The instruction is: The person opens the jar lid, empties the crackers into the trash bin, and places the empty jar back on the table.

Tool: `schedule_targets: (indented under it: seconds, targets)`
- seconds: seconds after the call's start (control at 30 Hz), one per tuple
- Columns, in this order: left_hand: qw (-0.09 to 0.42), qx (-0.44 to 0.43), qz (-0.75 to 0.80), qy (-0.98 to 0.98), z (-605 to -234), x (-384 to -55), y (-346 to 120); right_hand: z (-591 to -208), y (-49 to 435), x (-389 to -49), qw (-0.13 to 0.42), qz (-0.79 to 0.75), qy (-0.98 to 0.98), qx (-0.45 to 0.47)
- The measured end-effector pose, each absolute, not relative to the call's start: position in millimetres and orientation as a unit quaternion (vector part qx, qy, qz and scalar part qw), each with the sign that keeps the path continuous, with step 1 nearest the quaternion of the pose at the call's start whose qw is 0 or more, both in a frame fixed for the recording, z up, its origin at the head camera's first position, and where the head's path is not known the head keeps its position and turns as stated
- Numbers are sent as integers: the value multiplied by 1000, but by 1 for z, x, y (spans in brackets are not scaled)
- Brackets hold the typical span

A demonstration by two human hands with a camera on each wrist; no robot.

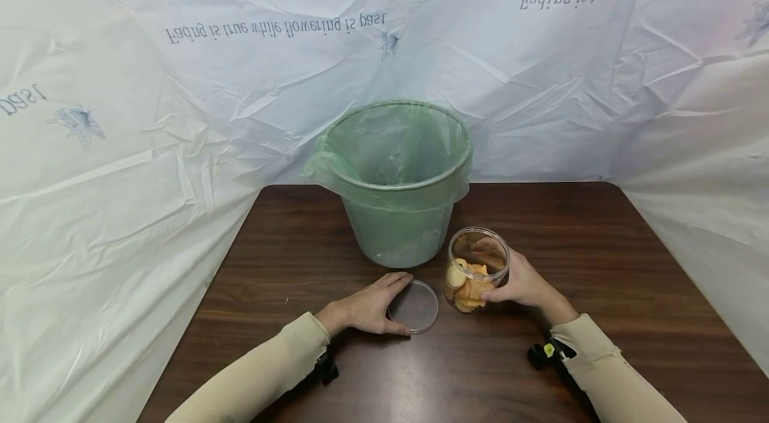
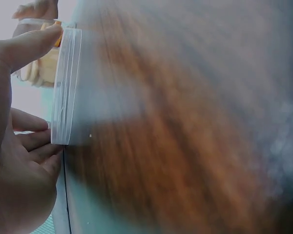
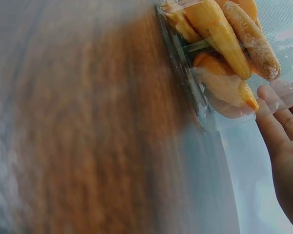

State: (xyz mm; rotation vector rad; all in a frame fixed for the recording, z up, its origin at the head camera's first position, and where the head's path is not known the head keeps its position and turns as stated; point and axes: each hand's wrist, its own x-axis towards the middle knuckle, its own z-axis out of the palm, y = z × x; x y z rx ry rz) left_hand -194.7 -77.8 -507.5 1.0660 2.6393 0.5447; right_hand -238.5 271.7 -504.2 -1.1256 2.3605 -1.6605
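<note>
A clear round lid [image 1: 423, 309] lies at the table's middle, with my left hand [image 1: 371, 306] gripping its rim between thumb and fingers. In the left wrist view the ridged side of the lid [image 2: 66, 87] shows between the thumb and the fingertips. To its right stands an uncovered clear plastic jar [image 1: 478, 275], tilted slightly in the head view. My right hand [image 1: 524, 284] holds the jar around its right side, the thumb in front. Orange and pale yellow snack pieces [image 1: 471, 291] fill its lower part; some look sugar-coated in the right wrist view.
A green bin [image 1: 399, 233] lined with a thin see-through plastic bag [image 1: 393, 198] stands behind the lid and jar. The dark brown wooden table [image 1: 282, 243] has rounded back corners. White sheeting [image 1: 198, 89] with printed lettering surrounds the table at the back and sides.
</note>
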Motion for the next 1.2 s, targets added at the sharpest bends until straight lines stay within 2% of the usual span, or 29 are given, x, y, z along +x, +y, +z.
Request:
schedule_targets:
  seconds: [0.33, 0.8, 1.07, 1.2]
  targets:
    - [130, 355, 225, 898, -501, -196, -80, -503, 272, -239, 21, -524, 767, -369]
    - [109, 351, 248, 897, -488, -200, -84, -500, 273, -237, 37, -528, 768, -362]
    - [100, 355, 245, 897, -480, -199, -86, -503, 272, -236, 57, -563, 725, -392]
    - [91, 360, 244, 896, -476, -198, -87, -502, 272, -238, 48, -581, 697, -416]
